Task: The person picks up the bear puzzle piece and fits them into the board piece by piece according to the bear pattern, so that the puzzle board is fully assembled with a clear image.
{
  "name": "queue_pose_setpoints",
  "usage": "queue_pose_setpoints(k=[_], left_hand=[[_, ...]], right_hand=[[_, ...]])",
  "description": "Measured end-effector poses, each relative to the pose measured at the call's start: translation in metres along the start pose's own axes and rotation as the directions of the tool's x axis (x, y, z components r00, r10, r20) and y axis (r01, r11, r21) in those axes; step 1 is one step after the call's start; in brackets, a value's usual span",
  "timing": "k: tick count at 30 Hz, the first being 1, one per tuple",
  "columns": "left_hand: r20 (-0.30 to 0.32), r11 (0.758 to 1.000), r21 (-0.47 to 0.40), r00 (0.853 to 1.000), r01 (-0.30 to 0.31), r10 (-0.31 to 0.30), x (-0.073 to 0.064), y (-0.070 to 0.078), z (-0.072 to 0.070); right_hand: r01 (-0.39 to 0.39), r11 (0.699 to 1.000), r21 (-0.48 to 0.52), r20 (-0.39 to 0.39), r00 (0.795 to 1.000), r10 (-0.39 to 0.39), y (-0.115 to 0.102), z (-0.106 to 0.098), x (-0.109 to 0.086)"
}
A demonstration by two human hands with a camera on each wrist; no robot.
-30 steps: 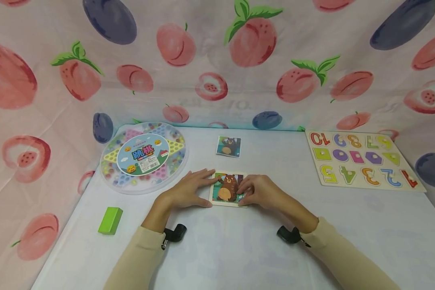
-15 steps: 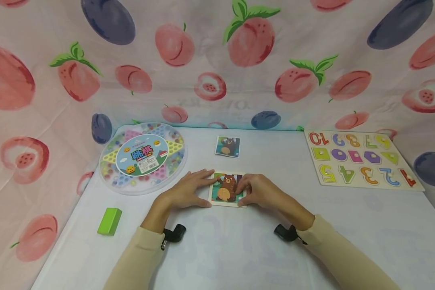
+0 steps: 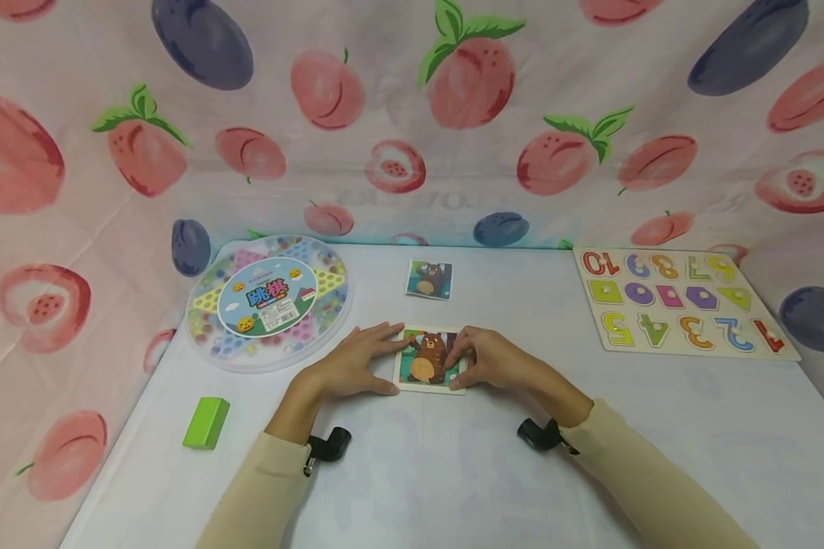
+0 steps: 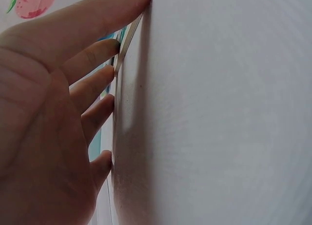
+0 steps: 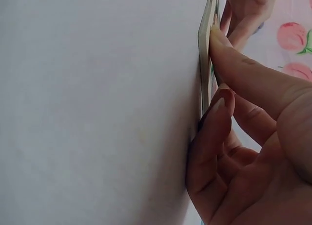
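A small square wooden bear puzzle (image 3: 423, 370) with a pale border lies flat on the white table. My left hand (image 3: 352, 361) rests along its left side, fingers spread and fairly straight; in the left wrist view the fingertips (image 4: 111, 74) meet the edge of the board. From the right, my right hand (image 3: 500, 361) pinches the puzzle's right side between thumb and curled fingers. The right wrist view shows the thumb (image 5: 229, 56) pressed on the top face by the wooden edge, with the other fingers bent against the side. The puzzle's right part is partly hidden by these fingers.
Behind the puzzle lies a bear picture card (image 3: 429, 280). A round Chinese checkers box (image 3: 269, 301) stands back left, and a green block (image 3: 207, 423) lies front left. At the back right is a wooden number board (image 3: 683, 301). A fruit-print cloth (image 3: 394, 91) hangs behind.
The head view has shifted slightly. Both hands keep their places at the puzzle, with no clear movement of it.
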State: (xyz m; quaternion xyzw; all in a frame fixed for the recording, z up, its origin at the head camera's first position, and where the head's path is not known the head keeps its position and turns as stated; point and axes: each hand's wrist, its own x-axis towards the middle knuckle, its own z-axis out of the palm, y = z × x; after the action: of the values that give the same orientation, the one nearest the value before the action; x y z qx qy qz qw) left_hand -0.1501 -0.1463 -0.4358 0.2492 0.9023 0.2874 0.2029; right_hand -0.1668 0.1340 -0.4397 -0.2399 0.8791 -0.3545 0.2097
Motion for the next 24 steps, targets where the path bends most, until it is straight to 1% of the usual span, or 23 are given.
queue_pose_setpoints(k=[5, 8, 9, 12, 14, 18, 21, 24], left_hand=[[0.002, 1.0, -0.001, 1.0, 0.003, -0.003, 0.001, -0.001, 0.0], [0.0, 1.0, 0.003, 1.0, -0.006, 0.006, 0.001, -0.001, 0.0], [0.003, 1.0, 0.001, 1.0, -0.003, 0.003, 0.001, -0.001, -0.001], [-0.003, 1.0, 0.006, 1.0, -0.02, 0.02, 0.001, -0.002, -0.002], [-0.003, 1.0, 0.005, 1.0, -0.029, 0.029, 0.002, -0.002, -0.002], [-0.001, 0.999, -0.002, 0.999, -0.041, 0.041, 0.004, -0.002, -0.003], [-0.001, 0.999, -0.007, 0.999, -0.045, 0.045, 0.005, -0.001, -0.003], [-0.007, 0.999, -0.011, 0.999, -0.045, 0.045, 0.005, -0.001, -0.003]], right_hand=[[0.002, 1.0, 0.006, 0.004, 1.0, -0.002, 0.0, 0.0, -0.001], [0.006, 1.0, 0.012, 0.008, 1.0, -0.006, 0.001, 0.0, -0.002], [0.01, 1.0, 0.011, 0.011, 1.0, -0.01, 0.002, -0.001, -0.002], [0.037, 0.999, 0.015, 0.033, 0.999, -0.037, 0.006, -0.003, -0.003], [0.053, 0.998, 0.036, 0.059, 0.997, -0.055, 0.01, -0.007, -0.004], [0.029, 0.992, 0.121, 0.095, 0.995, -0.041, 0.016, -0.014, -0.008], [-0.006, 0.986, 0.167, 0.066, 0.998, -0.005, 0.019, -0.017, -0.01], [-0.016, 0.985, 0.172, -0.014, 1.0, 0.019, 0.021, -0.021, -0.011]])
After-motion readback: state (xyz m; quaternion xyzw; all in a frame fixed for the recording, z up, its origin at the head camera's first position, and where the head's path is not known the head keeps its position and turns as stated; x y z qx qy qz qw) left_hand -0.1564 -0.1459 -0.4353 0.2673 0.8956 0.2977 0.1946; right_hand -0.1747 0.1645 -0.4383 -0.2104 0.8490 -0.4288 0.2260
